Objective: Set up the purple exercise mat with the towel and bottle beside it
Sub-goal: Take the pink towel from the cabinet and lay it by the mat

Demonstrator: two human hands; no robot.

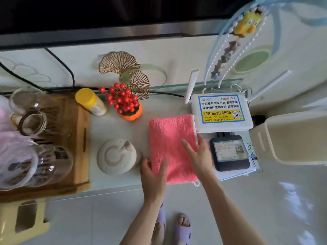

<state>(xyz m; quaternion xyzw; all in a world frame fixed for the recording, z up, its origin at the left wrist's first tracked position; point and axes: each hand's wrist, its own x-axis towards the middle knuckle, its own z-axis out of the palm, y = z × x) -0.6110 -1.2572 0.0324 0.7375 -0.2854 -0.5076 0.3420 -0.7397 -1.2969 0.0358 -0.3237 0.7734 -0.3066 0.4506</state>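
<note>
Towel (170,137) on worktop (109,129) between router (222,113) and ceramic dome (115,156); left hand (153,176) and right hand (199,156) rest, apparently open-fingered, on it.

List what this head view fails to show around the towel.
All in the head view:
- Purple mat: outside the frame.
- Left hand: whether it pinches the pink towel, its own fingers hide.
- Glass jars: blurred, cut by left edge.
- Yellow-capped bottle: label blurred.

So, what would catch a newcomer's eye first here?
The pink towel on the shelf, with the left hand at its near left corner and the right hand on its right edge. Behind it stand a pot of red berries on the left and a white router with a yellow sticker on the right.
</note>
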